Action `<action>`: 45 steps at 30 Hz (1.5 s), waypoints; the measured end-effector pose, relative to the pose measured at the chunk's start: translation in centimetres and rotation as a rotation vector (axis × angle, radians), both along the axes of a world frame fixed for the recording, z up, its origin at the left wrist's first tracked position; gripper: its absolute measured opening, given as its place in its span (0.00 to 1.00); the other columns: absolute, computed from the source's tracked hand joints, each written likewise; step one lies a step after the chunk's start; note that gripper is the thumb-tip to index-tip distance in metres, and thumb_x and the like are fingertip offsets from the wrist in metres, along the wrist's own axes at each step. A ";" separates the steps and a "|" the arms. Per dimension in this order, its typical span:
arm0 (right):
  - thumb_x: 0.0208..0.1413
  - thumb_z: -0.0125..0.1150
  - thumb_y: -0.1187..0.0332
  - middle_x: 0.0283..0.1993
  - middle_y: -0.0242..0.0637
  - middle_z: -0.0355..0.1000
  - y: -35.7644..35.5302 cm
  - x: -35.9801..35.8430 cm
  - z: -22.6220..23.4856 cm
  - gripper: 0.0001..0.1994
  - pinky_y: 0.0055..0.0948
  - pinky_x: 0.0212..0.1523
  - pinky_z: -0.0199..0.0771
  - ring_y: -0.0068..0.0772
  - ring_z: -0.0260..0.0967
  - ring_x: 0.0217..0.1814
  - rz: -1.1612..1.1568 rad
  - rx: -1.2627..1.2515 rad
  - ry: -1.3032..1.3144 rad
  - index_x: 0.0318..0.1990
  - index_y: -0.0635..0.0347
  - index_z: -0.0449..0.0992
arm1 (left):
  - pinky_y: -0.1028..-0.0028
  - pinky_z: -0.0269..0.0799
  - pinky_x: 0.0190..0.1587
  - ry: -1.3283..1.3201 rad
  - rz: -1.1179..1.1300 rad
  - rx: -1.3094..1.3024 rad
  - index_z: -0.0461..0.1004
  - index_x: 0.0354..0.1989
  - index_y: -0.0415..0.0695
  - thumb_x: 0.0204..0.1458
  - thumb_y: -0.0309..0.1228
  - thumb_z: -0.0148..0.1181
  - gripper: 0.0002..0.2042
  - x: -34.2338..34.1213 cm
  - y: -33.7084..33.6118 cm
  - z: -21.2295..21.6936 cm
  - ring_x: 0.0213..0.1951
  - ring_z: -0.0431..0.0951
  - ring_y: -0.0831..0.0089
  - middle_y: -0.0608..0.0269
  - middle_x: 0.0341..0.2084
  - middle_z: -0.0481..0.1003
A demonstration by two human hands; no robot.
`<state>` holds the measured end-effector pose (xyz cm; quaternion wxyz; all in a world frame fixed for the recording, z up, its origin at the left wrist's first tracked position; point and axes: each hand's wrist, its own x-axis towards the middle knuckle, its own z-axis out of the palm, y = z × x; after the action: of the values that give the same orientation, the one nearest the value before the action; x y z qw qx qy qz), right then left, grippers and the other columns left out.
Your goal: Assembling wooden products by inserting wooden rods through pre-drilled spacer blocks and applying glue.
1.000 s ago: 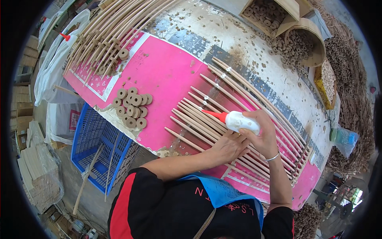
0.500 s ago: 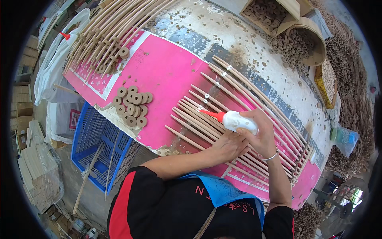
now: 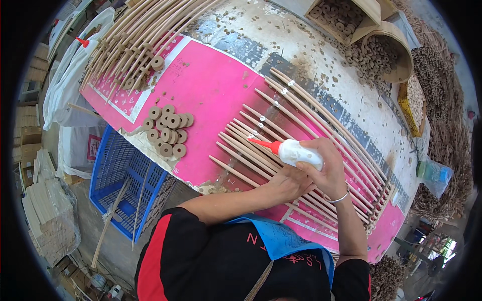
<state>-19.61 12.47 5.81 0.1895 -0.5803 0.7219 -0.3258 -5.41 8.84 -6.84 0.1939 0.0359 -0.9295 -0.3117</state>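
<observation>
A: What moved since a moment ago?

B: Not much. The glue bottle [image 3: 297, 153] slid a tiny bit to the left along the sticks. Both hands stayed close together.

A: Who holds the bottle?

B: The right hand [image 3: 329, 173]. Its fingers are wrapped around the white bottle. The red tip pointing left sits over the ends of the wooden sticks [image 3: 261, 145].

A: And the other hand?

B: The left hand [image 3: 287, 183] is just below the bottle, right beside the right hand. It rests flat on the sticks, fingers a bit bent. I cannot tell if it grips one.

A: Where do the sticks lie?

B: In a row on the pink sheet [image 3: 211, 85]. Some have little white dots of glue.

A: What else is there?

B: A bunch of round wooden rings [image 3: 166, 130] sits on the pink sheet, well to the left of the hands. A blue crate [image 3: 120, 175] stands under the table edge.
</observation>
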 end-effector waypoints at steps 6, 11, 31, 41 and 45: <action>0.47 0.81 0.67 0.47 0.42 0.81 0.6 0.1 0.5 0.23 0.41 0.49 0.78 0.48 0.79 0.49 -0.006 -0.001 0.000 0.52 0.57 0.82 | 0.51 0.70 0.65 0.110 0.067 -0.133 0.76 0.63 0.43 0.67 0.41 0.58 0.21 0.0 0.2 -0.8 0.62 0.78 0.53 0.53 0.58 0.78; 0.47 0.81 0.64 0.47 0.41 0.81 0.2 0.6 0.0 0.23 0.41 0.49 0.77 0.48 0.79 0.49 0.011 -0.004 -0.041 0.51 0.57 0.82 | 0.52 0.74 0.65 0.276 0.074 -0.304 0.75 0.63 0.44 0.65 0.38 0.58 0.20 0.5 -0.2 -1.2 0.63 0.78 0.54 0.52 0.59 0.77; 0.48 0.82 0.66 0.48 0.43 0.81 0.5 1.3 0.0 0.23 0.41 0.50 0.78 0.50 0.79 0.50 0.037 0.008 -0.059 0.53 0.58 0.82 | 0.56 0.61 0.79 -0.061 0.066 -0.961 0.65 0.72 0.56 0.76 0.48 0.44 0.22 0.7 0.5 -3.2 0.73 0.68 0.64 0.65 0.70 0.69; 0.47 0.82 0.66 0.48 0.41 0.80 1.4 1.9 0.6 0.23 0.42 0.50 0.78 0.49 0.78 0.49 0.037 -0.004 -0.040 0.52 0.57 0.82 | 0.32 0.45 0.80 0.079 0.079 -0.061 0.74 0.65 0.55 0.66 0.42 0.55 0.20 -1.1 0.1 -1.0 0.67 0.73 0.54 0.62 0.62 0.76; 0.45 0.82 0.66 0.47 0.41 0.79 1.3 2.7 0.6 0.24 0.43 0.48 0.77 0.50 0.77 0.48 0.071 -0.025 0.066 0.51 0.56 0.82 | 0.29 0.43 0.80 0.055 -0.010 0.042 0.76 0.63 0.57 0.64 0.41 0.58 0.19 -1.2 0.4 -1.4 0.67 0.74 0.55 0.63 0.60 0.78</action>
<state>-16.95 13.80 6.38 0.1697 -0.6184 0.7025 -0.3086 -6.66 9.19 -8.25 0.2172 0.0268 -0.9173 -0.3327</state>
